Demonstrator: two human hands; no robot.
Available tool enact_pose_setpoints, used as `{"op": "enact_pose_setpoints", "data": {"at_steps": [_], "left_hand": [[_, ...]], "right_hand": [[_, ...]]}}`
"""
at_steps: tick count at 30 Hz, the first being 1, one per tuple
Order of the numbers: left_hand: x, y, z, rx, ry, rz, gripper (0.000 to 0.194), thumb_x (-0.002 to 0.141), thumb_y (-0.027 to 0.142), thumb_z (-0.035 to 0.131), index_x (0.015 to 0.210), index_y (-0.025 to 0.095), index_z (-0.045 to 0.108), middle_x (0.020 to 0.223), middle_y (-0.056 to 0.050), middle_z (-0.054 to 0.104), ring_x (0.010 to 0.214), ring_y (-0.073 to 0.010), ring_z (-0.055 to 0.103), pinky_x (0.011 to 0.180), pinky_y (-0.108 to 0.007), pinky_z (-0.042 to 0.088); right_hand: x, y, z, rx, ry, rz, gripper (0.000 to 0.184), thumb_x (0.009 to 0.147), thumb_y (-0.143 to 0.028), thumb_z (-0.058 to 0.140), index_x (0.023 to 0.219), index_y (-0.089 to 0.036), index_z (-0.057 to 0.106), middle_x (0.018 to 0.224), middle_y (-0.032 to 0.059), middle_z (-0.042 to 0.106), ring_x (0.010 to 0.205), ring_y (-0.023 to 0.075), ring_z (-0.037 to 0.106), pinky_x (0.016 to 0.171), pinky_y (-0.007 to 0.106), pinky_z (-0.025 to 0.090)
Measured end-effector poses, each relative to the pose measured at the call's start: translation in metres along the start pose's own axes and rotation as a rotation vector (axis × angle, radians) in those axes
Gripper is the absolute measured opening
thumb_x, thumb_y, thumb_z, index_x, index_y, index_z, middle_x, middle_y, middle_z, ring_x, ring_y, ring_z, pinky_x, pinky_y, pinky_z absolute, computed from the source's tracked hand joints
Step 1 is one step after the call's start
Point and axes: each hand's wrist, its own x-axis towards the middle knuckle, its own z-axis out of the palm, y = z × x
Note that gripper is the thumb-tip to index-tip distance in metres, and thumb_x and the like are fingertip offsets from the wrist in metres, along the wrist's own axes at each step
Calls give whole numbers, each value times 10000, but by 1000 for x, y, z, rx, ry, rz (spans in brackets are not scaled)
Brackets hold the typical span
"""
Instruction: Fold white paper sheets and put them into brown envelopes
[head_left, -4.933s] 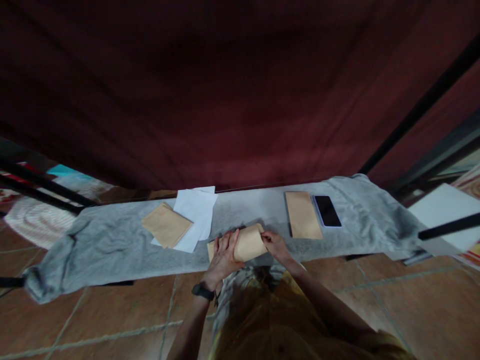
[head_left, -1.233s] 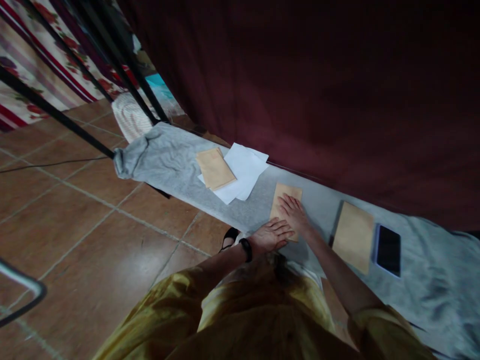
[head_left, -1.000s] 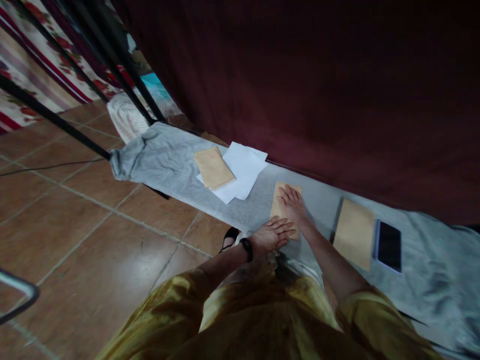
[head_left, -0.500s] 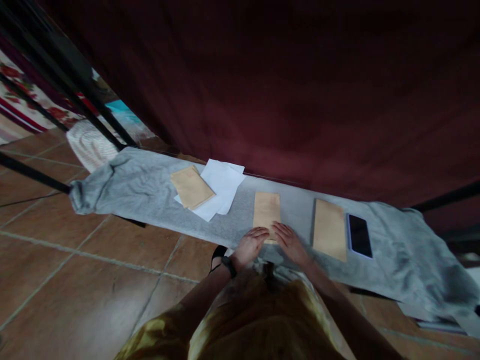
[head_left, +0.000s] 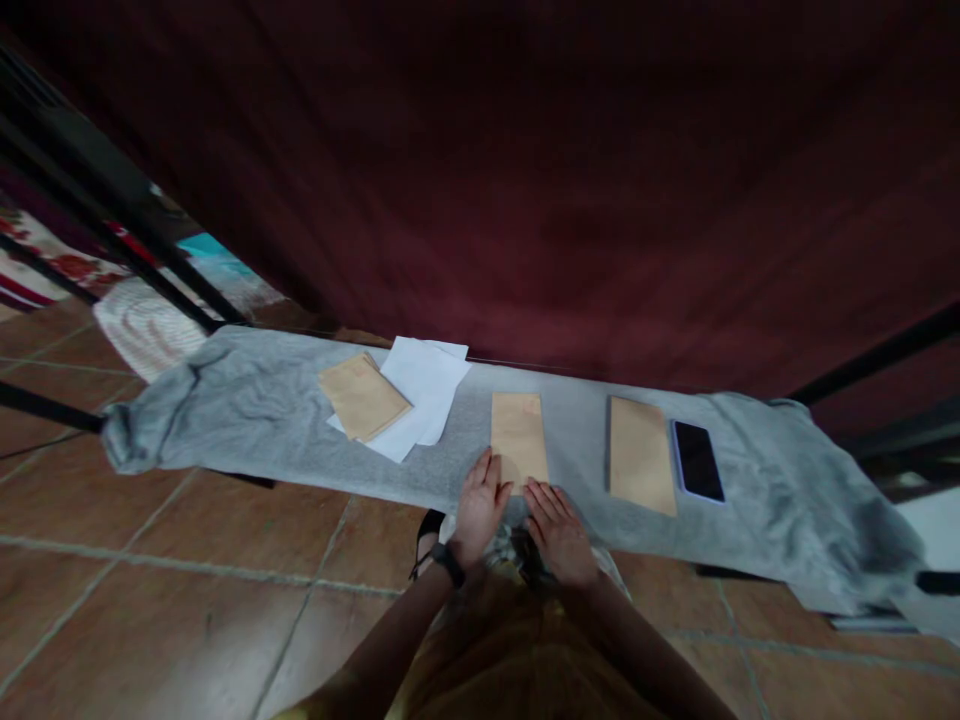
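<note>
To the right of the white papers, a brown paper envelope lies flat, and the left hand, thumb a bit apart, and right hand, fingers almost straight and close together, touch its near corners.

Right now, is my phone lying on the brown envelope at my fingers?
No, the phone lies on the gray cloth, well to the right of that brown envelope.

At least four brown envelopes — at least two white sheets — one phone, one grey cloth
</note>
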Motion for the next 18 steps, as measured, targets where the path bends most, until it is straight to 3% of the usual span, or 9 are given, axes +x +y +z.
{"op": "enact_pose_setpoints", "data": {"at_steps": [6,10,14,18], "left_hand": [[10,5,2,-218,80,-167,668,807,92,565,1459,209,481,1384,-128,596,1305,-280,555,1137,-475,451],[24,10,0,-537,69,-348,793,698,58,590,1467,198,453,1224,-95,690,1135,-262,662,1028,-467,538],[30,27,-10,-950,-28,-390,679,757,147,609,1424,190,492,1160,-86,741,1007,-236,713,930,-422,589],[31,49,-27,-1020,-60,-344,538,863,376,649,1362,186,586,1210,-106,728,1094,-253,693,961,-415,569]], "right_hand": [[2,-5,8,25,63,50,559,1003,-181,414,1561,-188,408,1558,96,493,1441,242,462,1220,496,364],[8,-10,13,28,70,90,555,1002,-209,439,1555,-164,415,1561,108,489,1432,259,470,1203,485,391],[18,-12,7,53,141,143,592,997,-230,433,1584,-196,362,1542,116,512,1393,287,512,1163,515,426],[33,-3,-12,269,208,275,515,1008,-218,323,1482,-225,524,1427,119,624,1268,288,615,1079,474,499]]}}
